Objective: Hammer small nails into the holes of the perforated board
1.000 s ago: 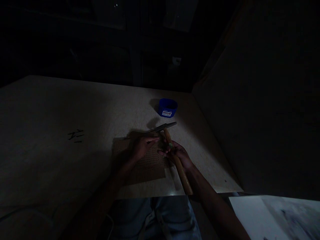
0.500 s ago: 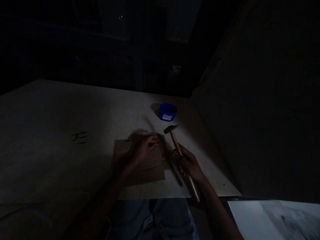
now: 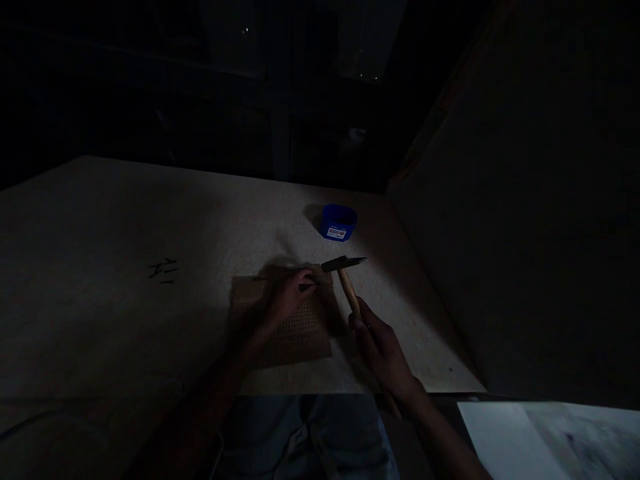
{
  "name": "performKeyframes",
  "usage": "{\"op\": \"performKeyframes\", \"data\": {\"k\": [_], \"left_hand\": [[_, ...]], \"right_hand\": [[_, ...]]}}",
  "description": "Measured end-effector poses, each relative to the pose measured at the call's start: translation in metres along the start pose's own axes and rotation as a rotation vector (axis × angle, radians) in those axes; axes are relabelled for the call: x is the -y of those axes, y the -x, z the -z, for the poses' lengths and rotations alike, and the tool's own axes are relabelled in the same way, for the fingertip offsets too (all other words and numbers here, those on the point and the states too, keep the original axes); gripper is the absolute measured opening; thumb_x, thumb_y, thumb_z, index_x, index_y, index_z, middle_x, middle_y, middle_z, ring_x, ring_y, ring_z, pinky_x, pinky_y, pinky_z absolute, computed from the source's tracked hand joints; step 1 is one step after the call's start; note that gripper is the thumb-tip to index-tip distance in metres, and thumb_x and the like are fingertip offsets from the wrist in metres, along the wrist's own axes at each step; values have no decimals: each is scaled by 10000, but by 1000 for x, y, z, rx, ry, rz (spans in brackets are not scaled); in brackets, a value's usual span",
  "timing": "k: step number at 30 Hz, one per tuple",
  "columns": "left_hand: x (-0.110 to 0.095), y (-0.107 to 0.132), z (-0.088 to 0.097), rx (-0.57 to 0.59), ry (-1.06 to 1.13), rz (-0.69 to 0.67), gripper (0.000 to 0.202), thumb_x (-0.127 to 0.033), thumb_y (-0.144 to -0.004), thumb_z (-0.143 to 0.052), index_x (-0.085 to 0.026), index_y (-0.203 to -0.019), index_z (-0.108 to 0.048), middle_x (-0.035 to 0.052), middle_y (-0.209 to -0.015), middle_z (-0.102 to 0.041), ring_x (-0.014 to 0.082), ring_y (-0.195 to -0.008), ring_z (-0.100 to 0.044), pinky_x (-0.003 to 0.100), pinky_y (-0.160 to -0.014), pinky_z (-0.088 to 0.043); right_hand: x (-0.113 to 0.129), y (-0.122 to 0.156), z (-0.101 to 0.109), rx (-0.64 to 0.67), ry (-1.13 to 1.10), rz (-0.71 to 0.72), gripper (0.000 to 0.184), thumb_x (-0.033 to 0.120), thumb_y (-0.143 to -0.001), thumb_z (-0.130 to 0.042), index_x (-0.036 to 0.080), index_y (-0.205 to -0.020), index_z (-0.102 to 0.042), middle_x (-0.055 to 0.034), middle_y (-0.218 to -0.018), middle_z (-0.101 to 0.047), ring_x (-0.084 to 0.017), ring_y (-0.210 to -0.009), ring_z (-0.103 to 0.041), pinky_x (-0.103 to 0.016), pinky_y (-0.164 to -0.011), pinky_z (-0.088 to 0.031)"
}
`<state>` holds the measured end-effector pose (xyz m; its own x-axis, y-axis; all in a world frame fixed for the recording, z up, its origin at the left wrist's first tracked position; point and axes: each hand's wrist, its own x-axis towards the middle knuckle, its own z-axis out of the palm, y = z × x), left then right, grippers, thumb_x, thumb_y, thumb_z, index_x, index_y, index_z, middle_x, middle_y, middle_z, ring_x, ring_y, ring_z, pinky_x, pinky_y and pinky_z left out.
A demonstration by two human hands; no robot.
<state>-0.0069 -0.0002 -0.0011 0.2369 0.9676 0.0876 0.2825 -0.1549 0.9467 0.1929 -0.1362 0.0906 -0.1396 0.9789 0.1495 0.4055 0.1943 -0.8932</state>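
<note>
My right hand (image 3: 383,347) is wrapped round the wooden handle of a hammer (image 3: 349,290). The dark metal head hangs just right of my left fingertips, above the far right corner of a brown perforated cardboard piece (image 3: 300,347). On that cardboard rests my left hand (image 3: 295,290), thumb and fingers pinched together near the far right edge. What sits in the pinch is too small and dark to make out. Several thin dark nail-like pieces (image 3: 163,270) lie on the table to the left.
A blue plastic tub (image 3: 339,223) with a white label stands beyond the hammer on the pale table (image 3: 225,213). A dark upright panel (image 3: 510,233) borders the right side. Below it at the lower right is a white sheet (image 3: 495,437). The room is very dim.
The hammer has tilted, its head dropping and coming closer to my left fingertips, and my right hand has moved slightly lower. My left hand stays pinched over the cardboard.
</note>
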Motion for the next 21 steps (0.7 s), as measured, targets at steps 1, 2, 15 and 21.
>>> {"op": "performKeyframes", "data": {"k": [1,2,15,21], "left_hand": [[0,0,0,-3,-5,8,318,-152,-803,-728,-212,-1106,-651,52,-961,-797,224,-926,-768,365,-865,-606],[0,0,0,-7,-8,17,329,-145,-799,-730,-213,-1109,-647,51,-963,-797,223,-924,-769,360,-857,-609],[-2,2,0,-43,-31,37,405,-135,-775,-738,-209,-1161,-639,29,-891,-790,206,-842,-767,326,-782,-613],[-4,3,2,-41,-41,8,432,-137,-773,-730,-209,-1189,-637,15,-869,-790,193,-834,-764,310,-793,-605]], "right_hand": [[-1,0,-1,23,-4,-11,447,380,-1044,-422,199,-1432,-551,-91,-1068,-719,-253,-1027,-677,-330,-872,-558],[-1,-1,-2,50,5,-16,448,375,-1042,-422,196,-1427,-562,-100,-1131,-721,-264,-1076,-674,-343,-911,-552],[1,-5,-4,143,-5,-60,457,326,-1037,-428,188,-1454,-552,-91,-1326,-699,-255,-1191,-667,-345,-993,-532],[4,-6,-3,103,-2,-64,465,354,-1041,-421,191,-1459,-541,-88,-1302,-705,-254,-1185,-663,-357,-1020,-513]]}}
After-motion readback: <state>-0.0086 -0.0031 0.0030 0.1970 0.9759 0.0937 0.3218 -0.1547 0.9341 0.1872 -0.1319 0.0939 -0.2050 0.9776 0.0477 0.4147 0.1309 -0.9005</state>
